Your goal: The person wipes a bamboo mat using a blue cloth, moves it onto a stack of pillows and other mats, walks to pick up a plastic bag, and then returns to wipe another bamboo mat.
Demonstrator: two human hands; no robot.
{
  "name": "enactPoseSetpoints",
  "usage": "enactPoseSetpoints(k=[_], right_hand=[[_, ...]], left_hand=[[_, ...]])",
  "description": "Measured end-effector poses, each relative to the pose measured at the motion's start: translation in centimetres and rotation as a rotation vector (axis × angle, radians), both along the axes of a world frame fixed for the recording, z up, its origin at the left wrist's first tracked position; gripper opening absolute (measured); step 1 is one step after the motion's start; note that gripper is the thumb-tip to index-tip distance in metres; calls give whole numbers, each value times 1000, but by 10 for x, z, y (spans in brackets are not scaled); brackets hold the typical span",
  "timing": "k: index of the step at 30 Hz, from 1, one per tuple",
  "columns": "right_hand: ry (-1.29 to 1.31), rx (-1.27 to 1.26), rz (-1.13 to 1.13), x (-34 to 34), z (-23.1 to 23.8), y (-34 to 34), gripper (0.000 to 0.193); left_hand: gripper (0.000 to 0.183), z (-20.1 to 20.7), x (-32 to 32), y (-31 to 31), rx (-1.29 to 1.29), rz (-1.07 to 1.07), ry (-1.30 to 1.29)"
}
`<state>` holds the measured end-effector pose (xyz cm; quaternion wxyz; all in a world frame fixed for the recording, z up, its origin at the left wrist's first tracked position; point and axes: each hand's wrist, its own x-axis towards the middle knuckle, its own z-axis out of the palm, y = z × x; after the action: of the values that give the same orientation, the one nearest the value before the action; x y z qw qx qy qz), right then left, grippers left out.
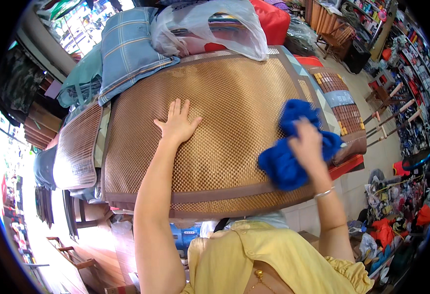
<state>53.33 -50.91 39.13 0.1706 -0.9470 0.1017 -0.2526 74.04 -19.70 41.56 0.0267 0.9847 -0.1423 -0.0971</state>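
Note:
A woven brown mat [224, 112] with a darker fabric border lies spread before me over a stack. My left hand [177, 122] rests flat on its middle left, fingers spread and holding nothing. On the right side of the mat, my right hand [305, 142] is closed on a bunched blue cloth [286, 164], slightly smeared by motion. The cloth bulges out beyond the hand on both sides and lies against the mat's right part. Its underside is hidden.
At the far edge sit a blue plaid pillow [129, 46], a clear plastic bag [210, 29] and a red bundle [272, 19]. A rolled slatted mat [340, 100] lies at the right, another slatted mat [79, 147] at the left. Crowded shelves [416, 59] line the right side.

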Motion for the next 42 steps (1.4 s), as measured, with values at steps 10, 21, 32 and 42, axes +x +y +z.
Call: enactPoseSetpoints(k=[10, 21, 32, 42], right_hand=[[-24, 67, 614, -37, -4, 143, 60], [-139, 105, -182, -83, -44, 19, 52], [39, -77, 781, 29, 29, 370, 54], [-64, 26, 205, 11, 23, 307, 48]], left_hand=[[68, -16, 5, 45, -216, -57, -159], [66, -25, 6, 181, -84, -19, -166], [78, 20, 66, 196, 16, -405, 188], [69, 32, 92, 223, -229, -386, 416]])
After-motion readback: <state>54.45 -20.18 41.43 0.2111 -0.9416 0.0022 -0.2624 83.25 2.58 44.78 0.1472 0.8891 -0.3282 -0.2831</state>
